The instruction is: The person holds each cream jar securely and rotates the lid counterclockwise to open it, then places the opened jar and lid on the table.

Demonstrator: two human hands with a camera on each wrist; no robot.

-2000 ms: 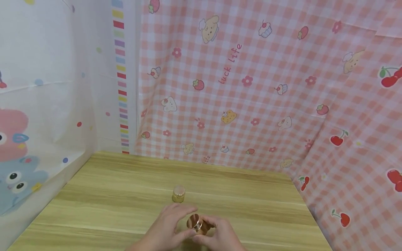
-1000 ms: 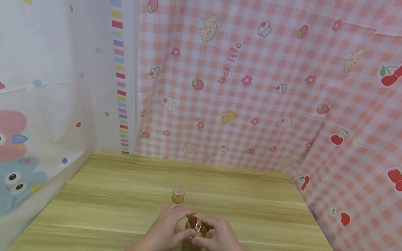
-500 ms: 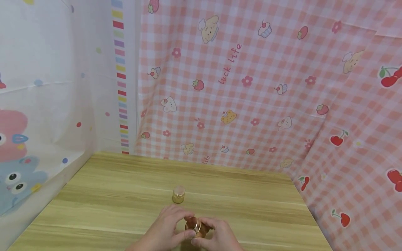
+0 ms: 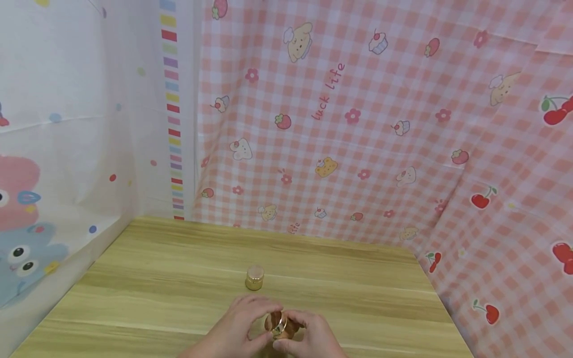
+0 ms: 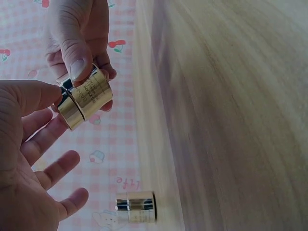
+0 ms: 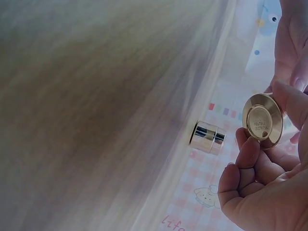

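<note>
Yellowish table (image 4: pixel 358 278), gingham cloth (image 4: pixel 309 144) behind (left hand (image 4: pixel 241 322), right hand (image 4: pixel 314 334) pinching one gold jar (image 4: pixel 280 327)).

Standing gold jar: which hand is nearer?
Left. The left hand is just on the near side of the standing gold jar; the right hand is farther off, toward the right.

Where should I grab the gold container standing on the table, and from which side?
The gold container stands upright, a short cylinder with no visible handle, so pinch opposite sides of its round wall, probably from above, since the left hand sits close on its near side.
</note>
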